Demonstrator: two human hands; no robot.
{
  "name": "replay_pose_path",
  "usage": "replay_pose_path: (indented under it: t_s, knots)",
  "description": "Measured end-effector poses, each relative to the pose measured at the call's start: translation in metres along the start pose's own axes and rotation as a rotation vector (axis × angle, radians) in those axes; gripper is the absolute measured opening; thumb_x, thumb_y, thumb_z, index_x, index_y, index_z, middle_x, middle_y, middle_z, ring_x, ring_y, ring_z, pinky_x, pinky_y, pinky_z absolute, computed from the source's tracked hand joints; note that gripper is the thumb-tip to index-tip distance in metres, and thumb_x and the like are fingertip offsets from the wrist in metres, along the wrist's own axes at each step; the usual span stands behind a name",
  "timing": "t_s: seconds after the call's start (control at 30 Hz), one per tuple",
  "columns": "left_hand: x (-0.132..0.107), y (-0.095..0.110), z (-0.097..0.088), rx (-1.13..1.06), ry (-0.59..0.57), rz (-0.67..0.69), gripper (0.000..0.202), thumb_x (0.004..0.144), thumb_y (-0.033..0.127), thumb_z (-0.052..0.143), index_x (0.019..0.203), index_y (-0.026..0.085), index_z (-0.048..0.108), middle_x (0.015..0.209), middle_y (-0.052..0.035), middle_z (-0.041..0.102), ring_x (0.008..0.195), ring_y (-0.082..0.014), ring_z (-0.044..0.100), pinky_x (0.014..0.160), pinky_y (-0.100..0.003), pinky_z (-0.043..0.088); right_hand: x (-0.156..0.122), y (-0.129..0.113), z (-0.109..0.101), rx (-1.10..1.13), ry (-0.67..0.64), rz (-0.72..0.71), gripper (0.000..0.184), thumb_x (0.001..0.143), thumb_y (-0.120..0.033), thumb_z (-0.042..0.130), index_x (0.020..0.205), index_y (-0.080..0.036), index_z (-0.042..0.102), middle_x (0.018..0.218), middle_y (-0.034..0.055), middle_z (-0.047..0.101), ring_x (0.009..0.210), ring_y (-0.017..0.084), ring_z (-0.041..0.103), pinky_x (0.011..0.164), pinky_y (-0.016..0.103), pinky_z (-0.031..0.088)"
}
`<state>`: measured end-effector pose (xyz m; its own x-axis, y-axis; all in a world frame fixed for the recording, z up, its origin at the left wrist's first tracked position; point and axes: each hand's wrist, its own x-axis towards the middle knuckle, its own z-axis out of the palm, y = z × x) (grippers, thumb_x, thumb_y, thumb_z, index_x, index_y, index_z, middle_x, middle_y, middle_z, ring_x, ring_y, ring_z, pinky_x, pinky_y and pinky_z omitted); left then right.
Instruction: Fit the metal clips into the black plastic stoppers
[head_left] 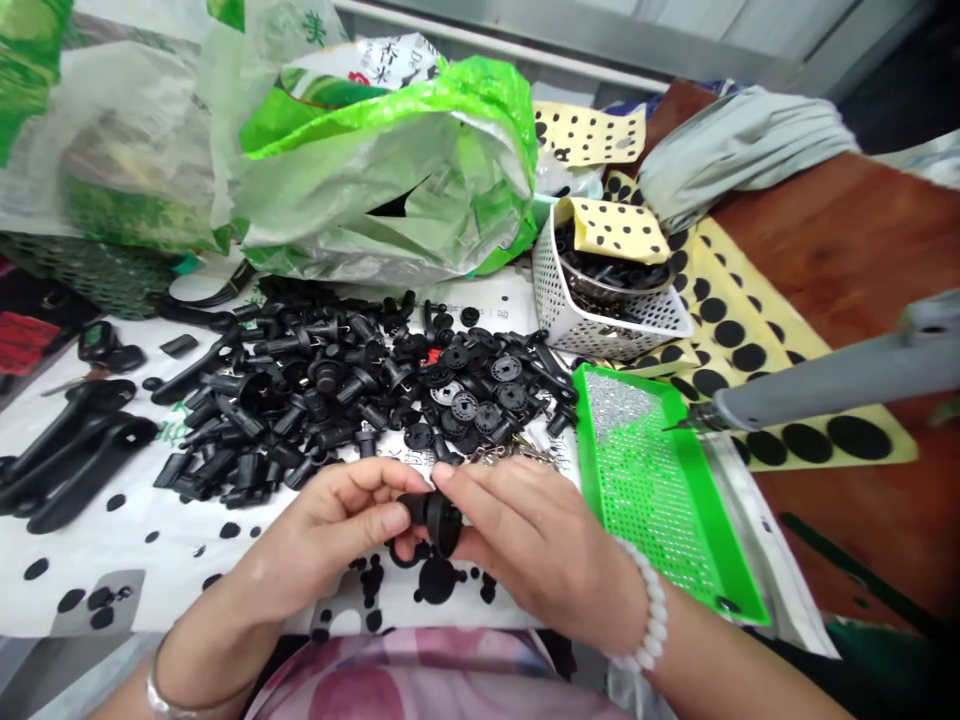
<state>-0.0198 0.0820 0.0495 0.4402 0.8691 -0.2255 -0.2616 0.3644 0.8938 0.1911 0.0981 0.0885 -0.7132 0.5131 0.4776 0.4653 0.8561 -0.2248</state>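
Observation:
Near the table's front edge, a small black plastic part [444, 524] with a round flange and a short stem is held between both hands. My left hand [330, 525] pinches its stem end with thumb and fingers. From the other side, my right hand [536, 540] is closed around the flange, fingers bent over it. Just beyond the hands spreads a pile of black plastic parts [326, 375], mostly stemmed pieces. Slotted round black discs [506, 370] lie at its right side, with small metal clips [517, 450] close to my right fingers.
A green tray [589, 440] of small silvery screws stands right, with a powered screwdriver [810, 385] over its edge. Behind is a white basket [600, 335] of dark parts. Dotted yellow sheets [720, 290] lie farther right. Plastic bags [390, 200] fill the back; black handles [82, 450] lie left.

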Motion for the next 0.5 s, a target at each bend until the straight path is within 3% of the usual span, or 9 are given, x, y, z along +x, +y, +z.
replay_pose_path:
  t_s: [0.13,0.27,0.5]
  knots:
    - [0.000,-0.001,0.001,0.047,0.003,-0.062,0.019,0.076,0.029,0.069,0.092,0.020,0.068,0.067,-0.0002,0.067,0.056,-0.0072,0.053,0.052,-0.015,0.042,-0.003,0.006,0.004,-0.023,-0.031,-0.089,0.032,0.095,-0.027,0.043,0.116,-0.004,0.051,0.087,0.0105,0.068,0.076,0.018,0.062,0.064,0.032,0.050]
    - [-0.002,0.001,0.001,0.059,-0.086,-0.146,0.025,0.076,0.035,0.067,0.090,0.015,0.069,0.063,-0.0029,0.066,0.051,-0.0058,0.048,0.048,-0.015,0.037,-0.002,0.009,0.000,-0.041,-0.084,-0.175,0.032,0.095,-0.026,0.042,0.117,-0.003,0.050,0.084,0.0090,0.068,0.071,0.017,0.060,0.060,0.032,0.049]
    - [-0.001,-0.007,0.007,-0.237,-0.135,-0.288,0.030,0.073,0.041,0.069,0.079,0.012,0.067,0.053,0.0013,0.058,0.037,-0.0017,0.031,0.049,-0.022,0.045,0.005,0.009,-0.011,-0.083,-0.114,-0.284,0.028,0.095,-0.012,0.032,0.114,-0.004,0.051,0.090,0.0125,0.067,0.073,0.018,0.060,0.063,0.033,0.049]
